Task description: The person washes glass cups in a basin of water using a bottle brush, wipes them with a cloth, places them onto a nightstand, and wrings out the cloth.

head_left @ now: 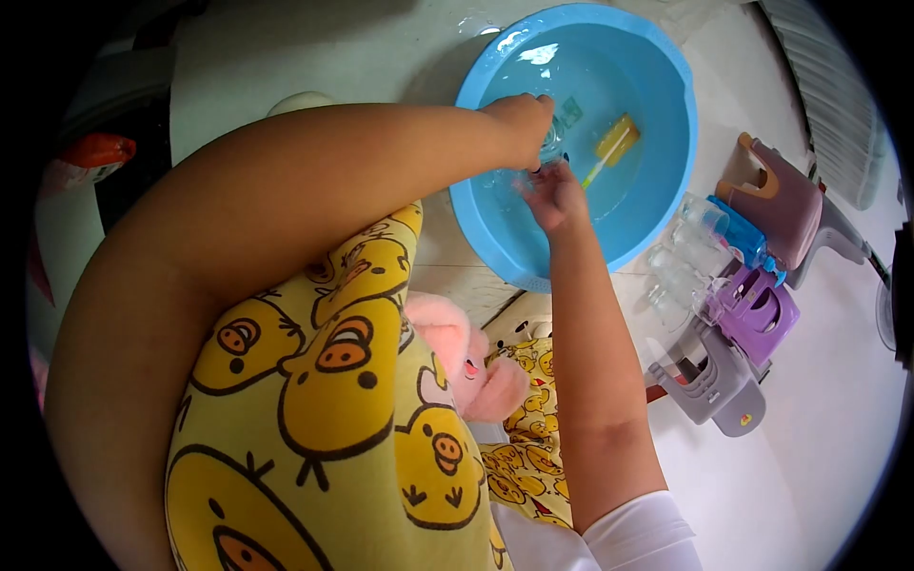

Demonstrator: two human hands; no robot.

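Observation:
A light-blue basin [692, 124] holds water. Over its left part, my left hand [522, 128] is closed on a clear round object, apparently a cup [552, 145], partly hidden by the fingers. Just below it, my right hand [555, 195] is at the same object, its fingers smeared by motion, so their grip is unclear. A yellow sponge [618, 139] with a pale handle lies in the water to the right of both hands.
Several clear cups [678, 271] stand right of the basin, beside a purple plastic item [762, 309], a grey one [709, 381] and a mauve one [785, 205]. Yellow patterned cloth [343, 371] and a pink plush [495, 390] lie below the arms.

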